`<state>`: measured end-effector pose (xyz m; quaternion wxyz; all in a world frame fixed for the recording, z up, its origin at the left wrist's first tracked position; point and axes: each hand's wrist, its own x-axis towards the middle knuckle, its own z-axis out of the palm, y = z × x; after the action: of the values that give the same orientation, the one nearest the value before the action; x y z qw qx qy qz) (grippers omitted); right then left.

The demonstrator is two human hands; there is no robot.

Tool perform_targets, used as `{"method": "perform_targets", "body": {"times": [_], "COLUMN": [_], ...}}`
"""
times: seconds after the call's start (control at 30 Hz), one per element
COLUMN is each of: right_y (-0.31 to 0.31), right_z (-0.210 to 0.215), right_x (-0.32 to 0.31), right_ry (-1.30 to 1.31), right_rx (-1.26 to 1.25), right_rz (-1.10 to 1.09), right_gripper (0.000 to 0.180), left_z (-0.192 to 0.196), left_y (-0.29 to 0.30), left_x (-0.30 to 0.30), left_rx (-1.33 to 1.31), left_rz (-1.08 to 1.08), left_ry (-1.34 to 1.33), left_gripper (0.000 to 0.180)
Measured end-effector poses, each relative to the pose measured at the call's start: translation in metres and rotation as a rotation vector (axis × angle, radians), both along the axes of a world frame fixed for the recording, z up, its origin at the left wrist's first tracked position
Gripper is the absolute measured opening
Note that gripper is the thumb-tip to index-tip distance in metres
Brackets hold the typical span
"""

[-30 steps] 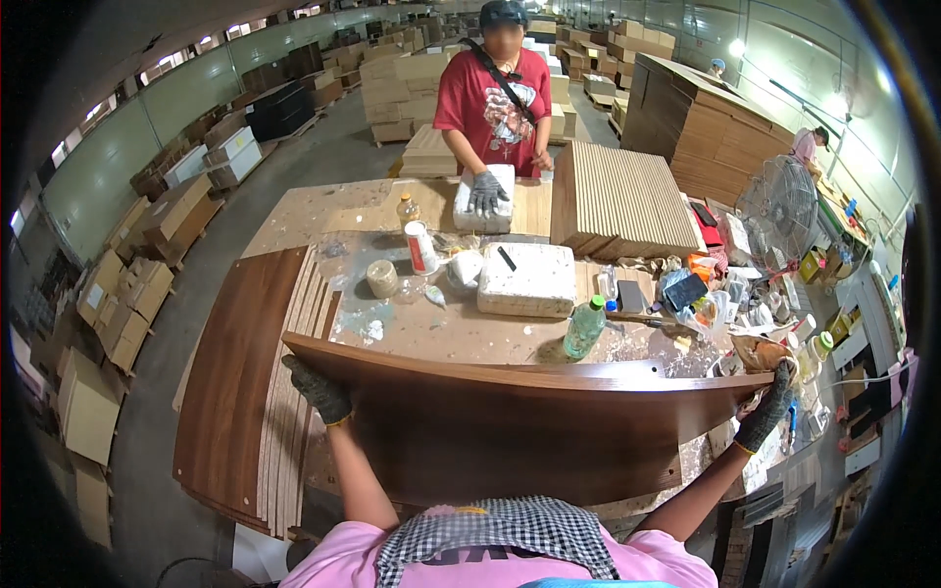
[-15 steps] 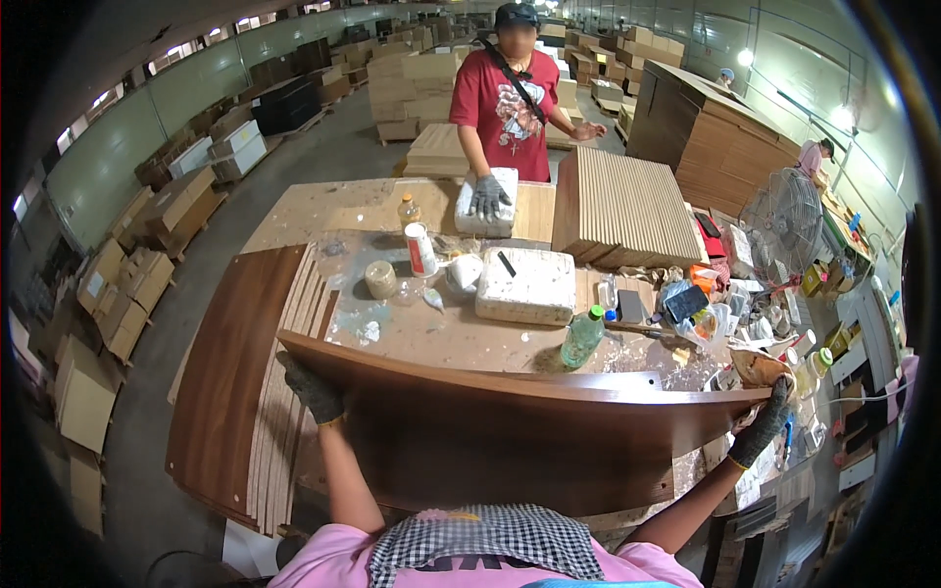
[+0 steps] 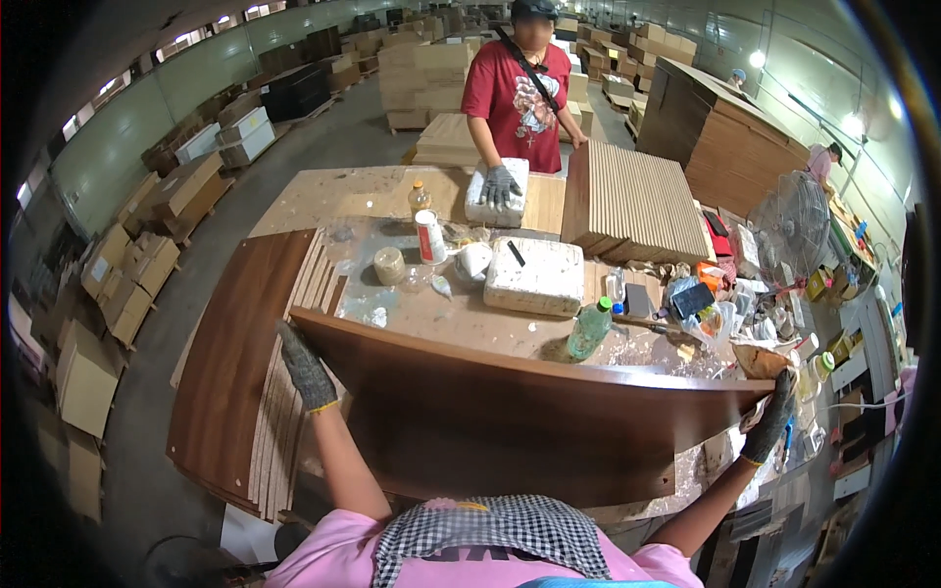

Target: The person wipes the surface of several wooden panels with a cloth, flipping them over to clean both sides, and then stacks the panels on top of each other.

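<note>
A dark brown wood panel stands on its long edge across the table in front of me, tilted, its broad face toward me. My left hand, in a dark grey knit glove, holds the panel's left end, fingers stretched up along the corner. The right end is in my right hand, gloved alike, fingers at the upper corner. Left of the panel lies a pile of similar brown boards, close to my left hand. The panel hides its own lower far side and part of the table.
Behind the panel on the table are a green bottle, a white wrapped block, a jar and a white tube. Upright boards stand far right. Opposite, a co-worker rests a gloved hand on another block.
The panel's left end has risen slightly and my left hand's fingers have straightened along it. The co-worker's bare hand has come down to the upright boards. My view has shifted a little.
</note>
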<state>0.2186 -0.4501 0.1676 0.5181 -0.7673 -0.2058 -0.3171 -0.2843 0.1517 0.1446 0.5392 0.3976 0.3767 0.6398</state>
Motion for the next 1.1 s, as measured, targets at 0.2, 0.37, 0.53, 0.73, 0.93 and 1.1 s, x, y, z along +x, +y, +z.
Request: {"method": "perform_targets", "body": {"times": [0.2,0.37,0.53,0.73,0.93,1.1], "right_y": [-0.049,0.080,0.190,0.359,0.561,0.557], "right_z": [0.094,0.126,0.124,0.097,0.094,0.153], "right_x": [-0.001,-0.091,-0.158,-0.279,-0.414,-0.411], "right_ry": [0.028,-0.122,-0.317,-0.724,-0.600,-0.612], "right_rx": [0.018,-0.790,-0.853,-0.775,-0.661,-0.675], "right_rz": [-0.105,0.238,0.232,0.292,0.495,0.931], "right_gripper": [0.044,0.035,0.031,0.028,0.026,0.024], "left_z": [0.003,0.019,0.024,0.011,-0.008,0.028], "left_y": [0.013,-0.010,-0.014,-0.009,0.015,-0.004], "left_x": [0.028,0.040,0.045,0.037,0.040,0.052], "left_rx": [-0.064,0.053,-0.034,-0.052,0.247,0.031], "left_rz": [0.223,0.205,0.199,0.020,-0.895,-0.561], "left_ry": [-0.132,0.010,-0.160,-0.199,-0.924,-0.832], "left_gripper": [0.065,0.070,0.076,0.074,0.073,0.076]}}
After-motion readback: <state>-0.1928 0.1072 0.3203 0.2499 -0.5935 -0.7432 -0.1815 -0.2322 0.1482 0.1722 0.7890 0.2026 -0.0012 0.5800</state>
